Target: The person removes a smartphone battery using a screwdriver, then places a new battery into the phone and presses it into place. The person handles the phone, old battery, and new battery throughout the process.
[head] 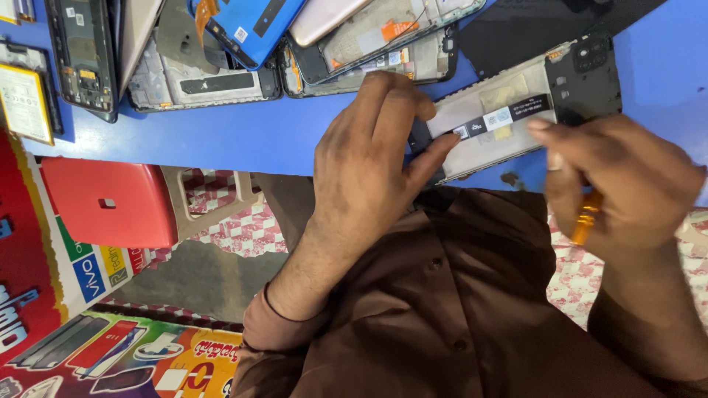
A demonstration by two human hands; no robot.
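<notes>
- Left hand (pixel 369 158) curled over the near end of an opened phone frame (pixel 516 118), thumb and fingers pinching its edge, pressing it flat on the blue desk (pixel 243 136).
- Right hand (pixel 627 184) closed around an orange-handled tool (pixel 586 217), fingertips resting on the frame's other side; tool tip hidden, so contact with the frame not clear.
- Phone frame between both hands, at the desk's near edge, inside face up, dark camera block at the far right end, pale label strip across the middle.
- Likely light, thin and stiff, yet prone to flex and crack; exposed inner parts probably fragile.
- Best held by the outer rim, as now, away from the label strip and camera block.
- Beyond the left hand: a heap of other opened phone frames (pixel 221 74) and a blue back cover (pixel 251 29).
</notes>
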